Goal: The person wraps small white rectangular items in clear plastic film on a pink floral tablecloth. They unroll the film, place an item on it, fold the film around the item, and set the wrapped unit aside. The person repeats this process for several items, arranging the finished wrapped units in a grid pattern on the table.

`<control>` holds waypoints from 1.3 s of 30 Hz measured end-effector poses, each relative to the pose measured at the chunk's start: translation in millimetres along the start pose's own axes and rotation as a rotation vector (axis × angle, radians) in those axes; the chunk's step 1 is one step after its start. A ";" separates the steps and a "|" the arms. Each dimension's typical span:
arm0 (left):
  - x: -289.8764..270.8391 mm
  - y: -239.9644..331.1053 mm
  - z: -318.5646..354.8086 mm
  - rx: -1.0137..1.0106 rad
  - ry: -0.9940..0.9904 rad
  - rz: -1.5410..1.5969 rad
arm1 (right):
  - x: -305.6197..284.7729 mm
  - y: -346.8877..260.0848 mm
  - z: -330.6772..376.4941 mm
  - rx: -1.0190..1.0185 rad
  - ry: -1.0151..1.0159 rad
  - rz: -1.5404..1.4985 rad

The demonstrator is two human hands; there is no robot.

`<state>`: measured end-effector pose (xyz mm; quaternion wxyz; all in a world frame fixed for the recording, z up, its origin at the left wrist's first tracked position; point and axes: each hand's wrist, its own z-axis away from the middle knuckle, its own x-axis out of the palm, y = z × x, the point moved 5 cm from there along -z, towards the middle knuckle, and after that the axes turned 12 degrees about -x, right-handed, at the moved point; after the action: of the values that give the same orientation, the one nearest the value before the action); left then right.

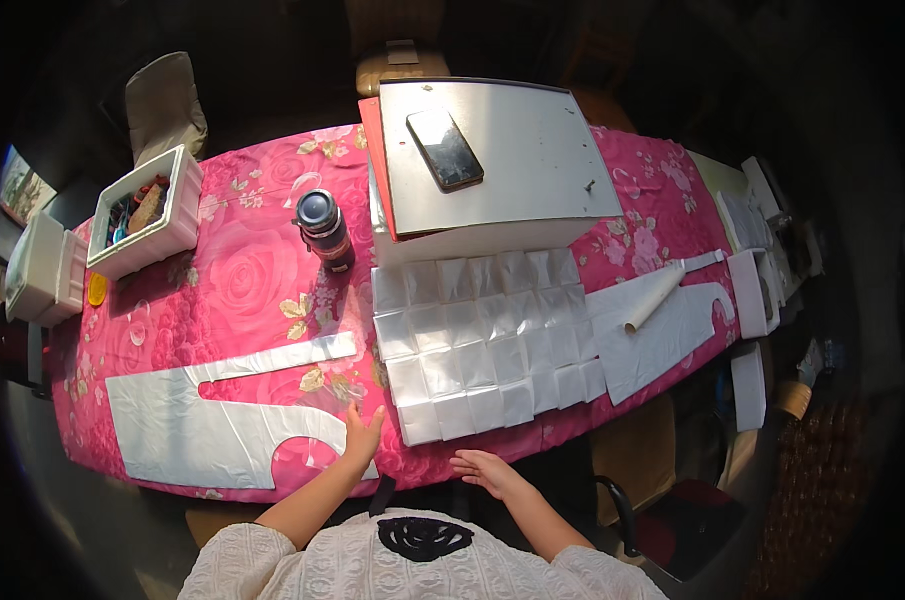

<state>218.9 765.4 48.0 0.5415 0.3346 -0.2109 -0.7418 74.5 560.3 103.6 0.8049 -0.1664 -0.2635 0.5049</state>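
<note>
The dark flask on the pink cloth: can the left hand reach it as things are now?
Probably yes. The left hand rests at the near table edge, on the white cut-out sheet. The flask stands upright farther in, and only flat floral cloth and a thin white strip lie between, so nothing blocks a forward stretch.

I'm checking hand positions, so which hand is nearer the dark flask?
Left. The left hand lies on the table below the dark flask; the right hand sits further down and to the right, at the table edge.
</note>
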 end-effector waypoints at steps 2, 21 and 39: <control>-24.2 25.8 0.3 0.156 0.025 -0.133 | -11.2 -27.3 4.1 -0.121 -0.008 0.152; 21.4 95.3 50.2 0.451 0.238 -0.103 | 124.5 -462.2 -132.6 -0.922 0.714 1.442; -116.6 -80.6 85.1 0.184 0.419 -0.098 | 238.2 -154.5 -41.3 -0.793 -0.360 1.021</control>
<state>125.9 897.5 83.2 0.5040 0.5392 -0.1443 -0.6591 294.7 707.6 213.8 0.2861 -0.4665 -0.4476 0.7072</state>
